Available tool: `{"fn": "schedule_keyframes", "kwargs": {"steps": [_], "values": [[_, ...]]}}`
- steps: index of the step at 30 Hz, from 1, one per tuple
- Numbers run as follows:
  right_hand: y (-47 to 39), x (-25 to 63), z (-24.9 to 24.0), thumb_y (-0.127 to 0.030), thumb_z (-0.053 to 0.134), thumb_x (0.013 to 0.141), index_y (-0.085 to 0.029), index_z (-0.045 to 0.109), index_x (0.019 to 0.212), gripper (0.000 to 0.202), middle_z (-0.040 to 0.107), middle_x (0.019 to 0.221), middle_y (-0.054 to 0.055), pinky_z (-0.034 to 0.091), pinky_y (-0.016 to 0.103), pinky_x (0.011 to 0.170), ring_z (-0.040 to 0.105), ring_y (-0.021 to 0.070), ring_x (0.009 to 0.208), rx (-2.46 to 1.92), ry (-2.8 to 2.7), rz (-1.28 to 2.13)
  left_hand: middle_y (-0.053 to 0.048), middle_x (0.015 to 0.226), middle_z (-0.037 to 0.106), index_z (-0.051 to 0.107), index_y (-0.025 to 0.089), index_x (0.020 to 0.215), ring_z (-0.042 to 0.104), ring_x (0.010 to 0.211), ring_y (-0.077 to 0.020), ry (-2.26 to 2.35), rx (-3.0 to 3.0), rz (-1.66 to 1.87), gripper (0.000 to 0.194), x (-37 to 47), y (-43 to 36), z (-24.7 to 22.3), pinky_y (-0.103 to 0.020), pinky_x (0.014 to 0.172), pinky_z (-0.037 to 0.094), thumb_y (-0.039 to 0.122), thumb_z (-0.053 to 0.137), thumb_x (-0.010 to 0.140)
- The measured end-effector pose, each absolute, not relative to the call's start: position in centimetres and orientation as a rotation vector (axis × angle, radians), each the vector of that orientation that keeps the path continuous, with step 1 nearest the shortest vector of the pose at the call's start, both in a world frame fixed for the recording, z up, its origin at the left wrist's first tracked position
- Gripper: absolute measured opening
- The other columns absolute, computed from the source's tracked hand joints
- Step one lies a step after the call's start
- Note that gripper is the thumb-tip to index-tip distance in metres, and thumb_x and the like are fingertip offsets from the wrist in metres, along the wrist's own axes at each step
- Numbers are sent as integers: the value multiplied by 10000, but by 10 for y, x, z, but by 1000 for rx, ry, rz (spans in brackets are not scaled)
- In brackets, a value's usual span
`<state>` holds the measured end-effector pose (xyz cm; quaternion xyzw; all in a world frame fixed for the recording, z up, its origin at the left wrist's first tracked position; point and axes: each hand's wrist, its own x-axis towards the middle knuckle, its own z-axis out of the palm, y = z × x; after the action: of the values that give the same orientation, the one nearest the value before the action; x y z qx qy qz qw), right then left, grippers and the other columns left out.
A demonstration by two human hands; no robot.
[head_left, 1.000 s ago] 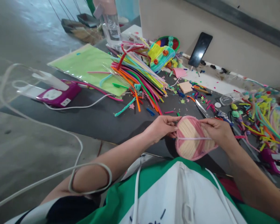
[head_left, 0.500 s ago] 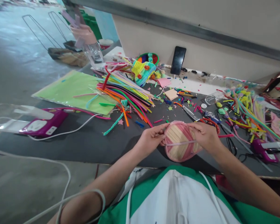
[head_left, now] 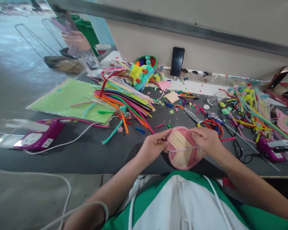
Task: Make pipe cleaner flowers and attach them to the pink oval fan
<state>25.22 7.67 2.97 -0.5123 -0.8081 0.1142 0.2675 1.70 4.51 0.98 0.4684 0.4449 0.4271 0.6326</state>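
Note:
A rounded pink-and-cream craft panel [head_left: 182, 159], striped on the slant and seemingly made of pipe cleaners, is held up at the table's front edge. Across its middle runs a thin pale pink strip. My left hand [head_left: 152, 147] pinches the left rim, fingers closed. On the upper right, my right hand [head_left: 207, 140] grips the panel between thumb and fingers, covering part of that side. Just beyond the right hand lie scissors [head_left: 192, 115] with orange-red handles. A pink stem [head_left: 227, 139] sticks out to the right behind that hand.
Bundled pipe cleaners [head_left: 132, 100] lie left of centre beside a green sheet [head_left: 62, 99] in clear wrap. A phone [head_left: 177, 61] leans on the back wall. More pipe cleaners [head_left: 252, 108] are heaped right. Purple power strips [head_left: 42, 134], loose cables and a water bottle [head_left: 83, 51] stand around.
The view has shifted slightly, so most table items appear further left. Both hands keep their hold on the panel, which looks almost the same.

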Motion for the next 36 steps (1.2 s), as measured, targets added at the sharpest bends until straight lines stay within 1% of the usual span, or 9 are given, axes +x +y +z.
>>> {"fn": "schedule_keyframes", "kwargs": {"steps": [7,11,16,22,29,33,36], "values": [[91,256,24,-217,535,790,-209,748,844,220,745,760,17,516,242,592,683,171,667,-1484,-2035,504,0,764,614,453,123,1365,593,597,-87,879,1020,849,699,13,53,20,-236,623,513,190,689,710],[90,259,26,-221,541,776,-197,751,858,226,749,787,27,520,249,616,689,177,693,-1506,-1995,536,-13,741,626,425,100,1380,582,603,-85,837,1051,830,681,11,55,25,-227,624,491,220,662,753],[89,262,27,-235,538,783,-201,751,844,224,751,809,32,526,261,637,692,181,700,-1512,-2024,513,-14,722,623,412,92,1386,579,585,-80,848,1065,790,668,11,57,24,-227,615,485,225,640,772],[88,262,31,-225,555,770,-207,751,835,207,755,820,31,537,266,655,700,190,726,-1530,-2015,550,-19,771,629,435,114,1373,598,611,-94,819,1015,793,720,13,58,22,-239,611,502,208,701,712],[86,262,31,-228,567,762,-206,754,831,201,756,820,32,541,264,647,706,193,728,-1550,-1977,579,16,737,602,510,159,1322,566,533,-63,901,1006,800,680,15,55,23,-216,556,485,212,727,680],[87,265,29,-231,558,765,-205,755,844,213,756,813,30,539,265,638,705,193,721,-1540,-1978,575,35,691,580,463,156,1356,589,540,-81,936,1000,792,725,16,52,19,-220,543,498,208,723,681],[86,266,30,-222,554,766,-209,755,861,223,756,829,25,540,266,660,706,195,745,-1544,-1983,556,43,633,571,429,110,1367,599,532,-98,974,971,791,754,17,50,17,-231,534,511,212,723,680]]}}
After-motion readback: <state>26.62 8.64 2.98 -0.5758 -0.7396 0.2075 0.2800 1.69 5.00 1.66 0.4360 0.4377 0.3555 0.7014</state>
